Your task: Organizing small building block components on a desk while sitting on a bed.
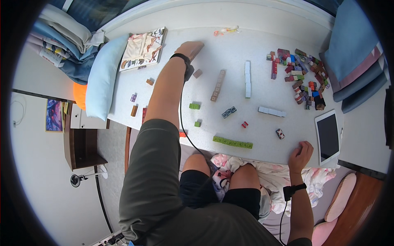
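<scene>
White table (230, 49): brown block row (218, 85), long axis away; left fingers (198, 45), hold unclear; right fingers (305, 146) loosely curled

white wall (37, 139) | grey floor (114, 151) | brown cabinet (82, 143), white drawers (76, 116) | dark window (104, 12) | pale tabletop (225, 49)

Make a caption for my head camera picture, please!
Left hand far across the table, right hand near the tablet, block rows between.

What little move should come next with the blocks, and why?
I'd perhaps slide the small, bright-green block nearest the long, textured green row over to it: they're similar colours, and the block sits apart, beyond the row's left end. The right hand, by the white, dark-screened tablet, looks empty.
</scene>
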{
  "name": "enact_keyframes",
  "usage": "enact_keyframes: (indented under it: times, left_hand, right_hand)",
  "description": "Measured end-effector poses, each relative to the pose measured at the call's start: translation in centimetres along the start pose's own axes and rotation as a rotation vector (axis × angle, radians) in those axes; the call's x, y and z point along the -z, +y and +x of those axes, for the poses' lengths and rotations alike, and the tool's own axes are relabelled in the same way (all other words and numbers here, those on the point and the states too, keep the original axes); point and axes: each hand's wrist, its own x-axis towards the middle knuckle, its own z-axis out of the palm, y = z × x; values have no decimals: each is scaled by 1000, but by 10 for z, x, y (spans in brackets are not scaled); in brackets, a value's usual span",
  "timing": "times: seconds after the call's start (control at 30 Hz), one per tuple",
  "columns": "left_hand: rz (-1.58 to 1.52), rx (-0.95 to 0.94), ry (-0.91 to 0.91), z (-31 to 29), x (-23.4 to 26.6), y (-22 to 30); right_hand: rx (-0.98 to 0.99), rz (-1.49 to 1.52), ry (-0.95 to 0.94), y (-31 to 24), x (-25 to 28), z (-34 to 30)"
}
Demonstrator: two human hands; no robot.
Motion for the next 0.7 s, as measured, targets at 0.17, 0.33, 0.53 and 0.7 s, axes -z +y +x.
enact_keyframes:
  times: [0.17, 0.33, 0.53, 0.7]
  left_hand:
    - [-69, 68, 80, 1, 25, 0]
    - [67, 277, 112, -14, 48, -19]
    - [226, -49, -29, -25, 20, -46]
    - [549, -274, 213, -24, 6, -58]
  right_hand:
    - [6, 9, 10, 0, 2, 0]
    - [15, -25, 7, 5, 2, -3]
    - [16, -6, 28, 7, 0, -4]
    - [-7, -3, 16, 4, -1, -3]
